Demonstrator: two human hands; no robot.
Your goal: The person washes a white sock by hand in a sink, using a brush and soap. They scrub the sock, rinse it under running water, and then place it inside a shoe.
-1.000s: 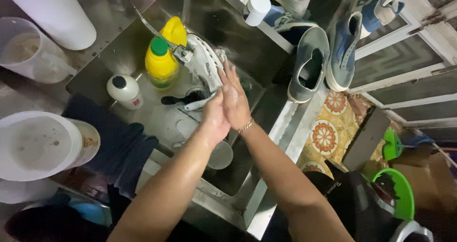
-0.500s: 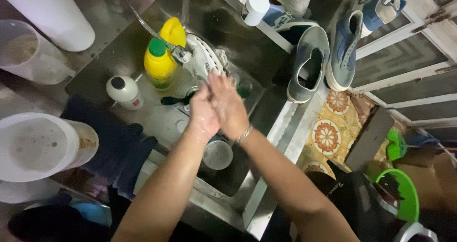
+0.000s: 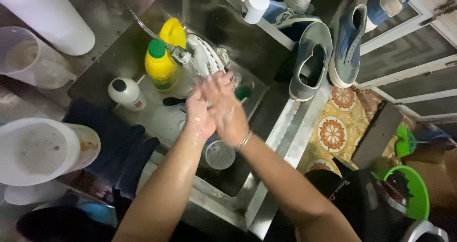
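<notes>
On the far left a white bucket sits on the worktop, and a small white bottle lies in the steel sink, both just where they were half a second ago. The yellow detergent bottle with its green cap stands upright by the spray nozzle, unmoved too.

Now the hands: a second ago they are pressed palm to palm high up against the white shoe; here they have slid down and toward the person, and the shoe's toe and laces show more plainly. The left hand lies with its fingers loosely curled, wet and shiny, its grip on nothing but the other hand. The right hand overlaps it from above, fingers spread and blurred (mid-rub, by the smear), also closed on no object; a thin bracelet rings its wrist.

The white shoe lies tilted in the sink just behind the fingers, sole toward the yellow bottle, pale and soapy; whether the fingertips touch it I cannot tell. Below the hands a round metal cup rests on the sink floor.

On the right, two grey-blue shoes rest on the sink's rim, unchanged.
</notes>
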